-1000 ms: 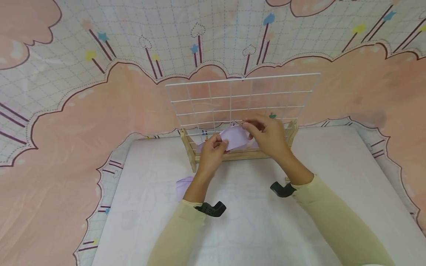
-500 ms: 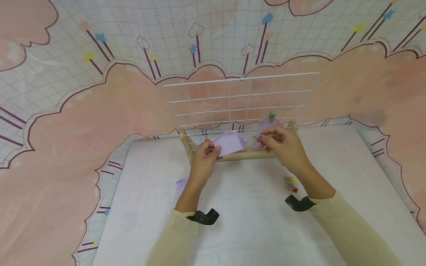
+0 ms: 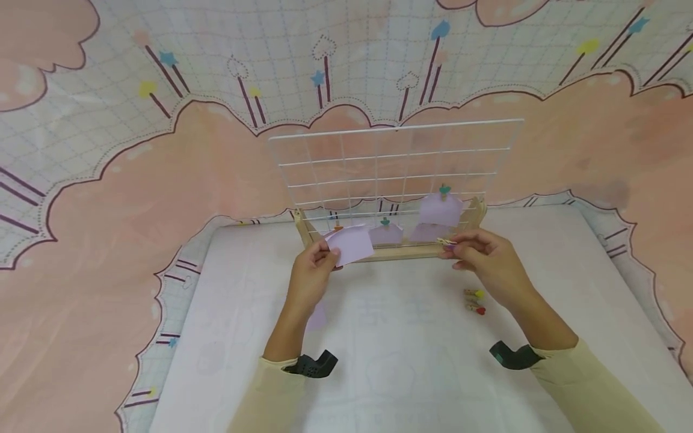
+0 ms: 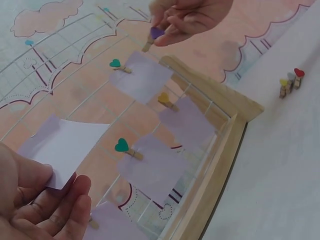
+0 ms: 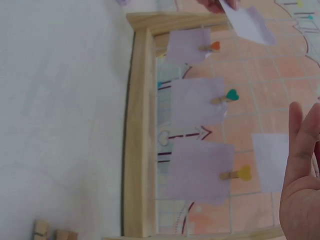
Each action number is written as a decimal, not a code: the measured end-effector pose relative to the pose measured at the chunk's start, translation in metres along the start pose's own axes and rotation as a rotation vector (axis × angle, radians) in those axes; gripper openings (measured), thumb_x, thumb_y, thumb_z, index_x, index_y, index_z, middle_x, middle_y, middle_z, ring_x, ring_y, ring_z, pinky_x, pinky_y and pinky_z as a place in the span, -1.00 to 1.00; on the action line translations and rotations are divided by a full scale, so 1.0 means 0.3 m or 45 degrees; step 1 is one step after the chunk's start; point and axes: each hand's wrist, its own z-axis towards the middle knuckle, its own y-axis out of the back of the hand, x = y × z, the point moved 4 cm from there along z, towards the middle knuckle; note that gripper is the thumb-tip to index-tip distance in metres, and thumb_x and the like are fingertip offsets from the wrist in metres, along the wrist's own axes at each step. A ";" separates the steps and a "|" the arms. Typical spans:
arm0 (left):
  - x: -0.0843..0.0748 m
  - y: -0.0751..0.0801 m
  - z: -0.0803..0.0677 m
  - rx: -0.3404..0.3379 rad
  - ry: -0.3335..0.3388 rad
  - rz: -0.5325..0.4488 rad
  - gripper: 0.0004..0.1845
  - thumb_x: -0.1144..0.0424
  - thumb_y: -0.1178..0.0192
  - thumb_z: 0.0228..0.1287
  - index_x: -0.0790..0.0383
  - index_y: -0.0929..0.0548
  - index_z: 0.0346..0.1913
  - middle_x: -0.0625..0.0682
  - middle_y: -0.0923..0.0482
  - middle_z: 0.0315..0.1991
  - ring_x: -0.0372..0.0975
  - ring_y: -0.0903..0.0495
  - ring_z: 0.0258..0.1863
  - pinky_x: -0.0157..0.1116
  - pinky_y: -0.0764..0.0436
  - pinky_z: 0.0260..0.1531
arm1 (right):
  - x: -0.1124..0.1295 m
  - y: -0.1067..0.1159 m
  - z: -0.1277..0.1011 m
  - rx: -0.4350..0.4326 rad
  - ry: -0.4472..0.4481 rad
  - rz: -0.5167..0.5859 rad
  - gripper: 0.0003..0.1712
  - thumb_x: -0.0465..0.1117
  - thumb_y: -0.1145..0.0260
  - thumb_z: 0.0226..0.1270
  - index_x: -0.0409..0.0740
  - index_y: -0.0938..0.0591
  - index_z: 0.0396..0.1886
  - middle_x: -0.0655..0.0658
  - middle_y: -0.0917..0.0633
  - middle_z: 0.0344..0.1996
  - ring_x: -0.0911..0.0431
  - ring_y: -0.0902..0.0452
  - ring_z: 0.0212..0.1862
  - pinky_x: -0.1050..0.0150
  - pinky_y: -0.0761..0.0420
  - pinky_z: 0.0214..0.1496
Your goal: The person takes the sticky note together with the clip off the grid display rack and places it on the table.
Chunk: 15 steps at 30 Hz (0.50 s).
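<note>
In the head view my left hand [image 3: 310, 270] pinches a light purple paper note [image 3: 352, 245] by its left edge, in front of the lower left of the white wire grid [image 3: 396, 159]. Thumb and fingers of my right hand [image 3: 492, 261] pinch a small wooden clothespin with a purple heart [image 4: 157, 33], near the grid's lower right corner. Several purple notes hang on the grid, each under a heart clothespin. One, under a green heart [image 4: 115, 63], is at the upper right; a yellow-heart clothespin [image 5: 236, 174] and a green-heart clothespin [image 5: 227, 96] hold lower ones.
A wooden stand [image 5: 136, 135] carries the grid on the white table [image 3: 400, 361]. Three loose clothespins [image 3: 474, 302] lie on the table by my right wrist. More purple paper [image 3: 316, 317] lies beside my left forearm. A patterned cloth [image 3: 216, 162] hangs behind.
My left hand has drawn the note away from the grid's middle, left and down. My right hand has moved right and down with the clothespin, uncovering the clipped notes and the loose clothespins.
</note>
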 end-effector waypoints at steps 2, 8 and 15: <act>0.007 0.016 -0.007 -0.005 0.004 0.014 -0.79 0.35 -0.16 0.50 0.45 -0.58 0.03 0.29 -0.64 -0.01 -0.13 -0.67 -0.08 -0.38 -0.71 -0.09 | -0.013 0.007 -0.011 -0.003 -0.022 0.018 -0.75 -0.23 -0.27 0.52 -0.30 -0.58 0.05 0.02 -0.80 -0.12 0.24 -0.78 -0.09 0.39 -0.73 -0.09; 0.032 0.067 -0.036 -0.011 0.026 0.033 -0.84 0.37 -0.17 0.49 0.45 -0.58 -0.05 0.28 -0.64 -0.07 -0.15 -0.68 -0.12 -0.36 -0.72 -0.09 | -0.057 0.032 -0.048 -0.032 -0.048 0.084 -0.76 -0.30 -0.28 0.49 -0.34 -0.59 0.04 -0.04 -0.79 -0.10 0.25 -0.78 -0.07 0.40 -0.72 -0.08; 0.090 0.143 -0.081 -0.064 0.117 0.064 -0.86 0.34 -0.17 0.49 0.41 -0.57 -0.10 0.23 -0.66 -0.14 -0.19 -0.68 -0.19 -0.26 -0.73 -0.06 | -0.115 0.072 -0.085 0.037 -0.003 0.278 -0.79 -0.35 -0.20 0.54 -0.31 -0.60 0.06 0.03 -0.78 -0.07 0.23 -0.77 -0.03 0.41 -0.70 0.00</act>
